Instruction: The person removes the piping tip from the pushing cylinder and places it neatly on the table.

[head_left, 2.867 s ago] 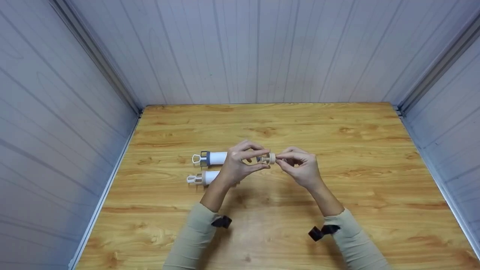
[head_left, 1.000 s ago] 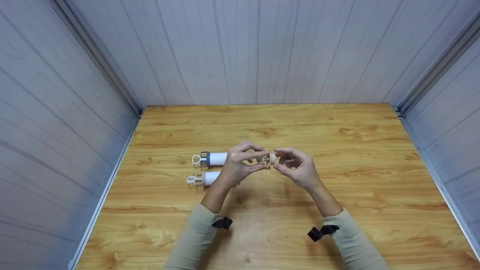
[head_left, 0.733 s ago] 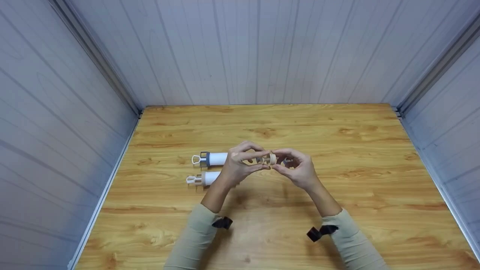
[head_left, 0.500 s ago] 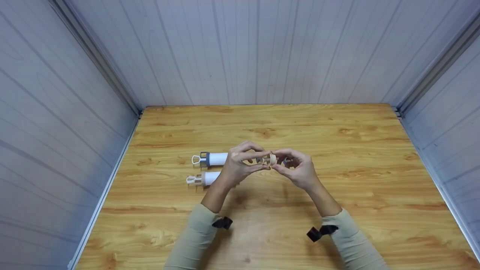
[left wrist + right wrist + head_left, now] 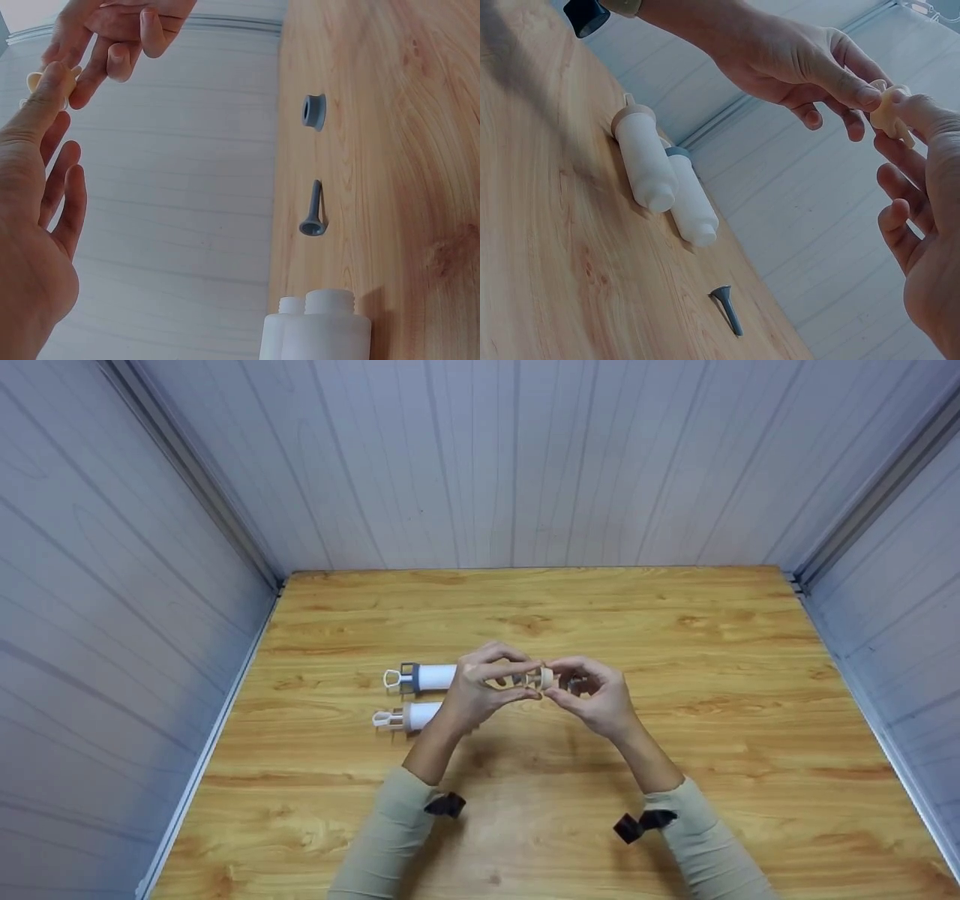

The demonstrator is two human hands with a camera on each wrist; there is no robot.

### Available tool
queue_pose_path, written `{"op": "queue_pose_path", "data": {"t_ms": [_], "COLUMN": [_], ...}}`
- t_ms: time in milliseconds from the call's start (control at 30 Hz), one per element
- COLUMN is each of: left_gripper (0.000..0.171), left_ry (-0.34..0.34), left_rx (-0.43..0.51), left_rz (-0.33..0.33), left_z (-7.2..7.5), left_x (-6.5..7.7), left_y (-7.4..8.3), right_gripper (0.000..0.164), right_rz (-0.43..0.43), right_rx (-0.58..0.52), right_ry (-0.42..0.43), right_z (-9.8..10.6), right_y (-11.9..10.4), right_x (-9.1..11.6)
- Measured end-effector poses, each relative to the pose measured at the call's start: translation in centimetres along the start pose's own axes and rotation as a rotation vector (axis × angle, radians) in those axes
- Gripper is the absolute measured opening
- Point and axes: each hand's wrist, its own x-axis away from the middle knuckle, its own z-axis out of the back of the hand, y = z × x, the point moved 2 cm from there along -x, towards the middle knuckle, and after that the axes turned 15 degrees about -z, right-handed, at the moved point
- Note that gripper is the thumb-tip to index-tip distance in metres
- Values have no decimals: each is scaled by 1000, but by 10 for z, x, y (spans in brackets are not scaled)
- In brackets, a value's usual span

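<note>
Both hands hold a small beige plastic piece (image 5: 546,679) in the air above the table, a ring with short prongs. My left hand (image 5: 480,682) pinches its left side between thumb and fingers. From the other side, the thumb and fingertips of my right hand (image 5: 596,695) grip the ring's edge. In the right wrist view the beige piece (image 5: 886,116) is partly covered by fingertips. Left of the hands lie two white bottles, one with a blue-grey collar (image 5: 436,677), the other with a beige collar (image 5: 422,716); the left hand and forearm hide their right ends.
On the table in the left wrist view are a grey spool-shaped ring (image 5: 313,112) and a grey funnel-like piece with a stem (image 5: 313,214), lying beyond the bottle necks (image 5: 330,301). White panel walls (image 5: 480,465) close off the wooden table (image 5: 525,825) at the back and sides.
The right thumb and fingers spread wider around the beige piece's right end, stood slightly off it a second ago, then closed onto its rim. The left hand has stayed nearly still.
</note>
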Motion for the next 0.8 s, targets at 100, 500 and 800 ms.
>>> {"op": "queue_pose_path", "data": {"t_ms": [100, 500, 800], "left_gripper": [40, 36, 26], "left_ry": [4, 29, 53], "left_rx": [4, 33, 61], "left_rz": [10, 82, 139], "left_z": [0, 2, 4], "left_x": [0, 1, 4], "left_y": [0, 0, -1], "right_gripper": [34, 32, 29], "right_rz": [6, -4, -12], "right_rx": [2, 12, 11], "right_ry": [-2, 15, 24], "right_z": [0, 4, 6], "right_y": [0, 1, 1], "right_x": [-1, -1, -1]}}
